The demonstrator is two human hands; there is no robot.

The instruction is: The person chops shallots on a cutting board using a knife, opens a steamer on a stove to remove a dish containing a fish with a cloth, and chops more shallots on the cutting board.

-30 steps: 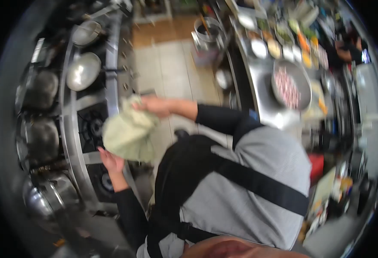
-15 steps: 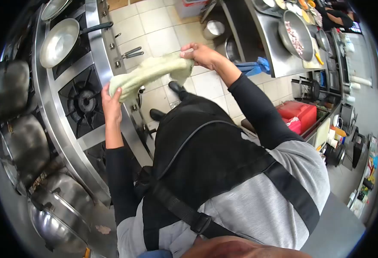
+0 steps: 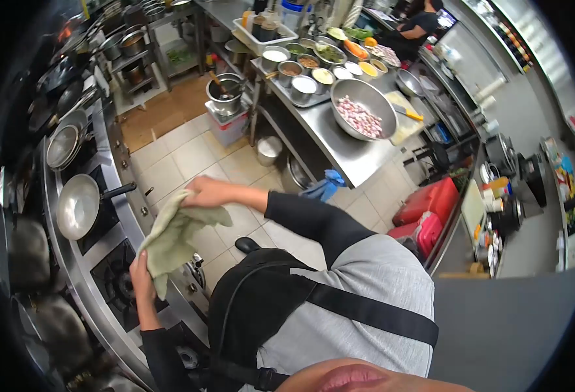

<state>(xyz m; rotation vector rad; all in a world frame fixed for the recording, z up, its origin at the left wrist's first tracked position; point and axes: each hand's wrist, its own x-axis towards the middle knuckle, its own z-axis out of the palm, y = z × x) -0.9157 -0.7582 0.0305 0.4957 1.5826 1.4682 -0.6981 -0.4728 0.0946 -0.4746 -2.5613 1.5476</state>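
A pale green cloth (image 3: 177, 232) hangs between my two hands, in front of the stove's edge. My left hand (image 3: 142, 277) grips its lower left end, over the front of the stove. The opposite upper corner is pinched in my right hand (image 3: 205, 193), above the tiled floor. The cloth droops in loose folds, and its lower edge hangs free. Beyond it on the stove sits a frying pan (image 3: 78, 206), its dark handle pointing toward the cloth. A burner grate (image 3: 118, 284) lies beside my left hand.
A steel table (image 3: 317, 130) across the aisle holds a large bowl of chopped pink-and-white pieces (image 3: 364, 111), several food containers and a yellow-handled knife (image 3: 406, 112). A blue cloth (image 3: 325, 186) hangs at its corner. Red containers (image 3: 424, 212) stand lower right. Another person (image 3: 421, 29) is at the back.
The view has swung up toward the table and back of the kitchen. The cloth, stretched lengthwise before, now hangs more slackly, with my hands closer together. Both hands still hold it.
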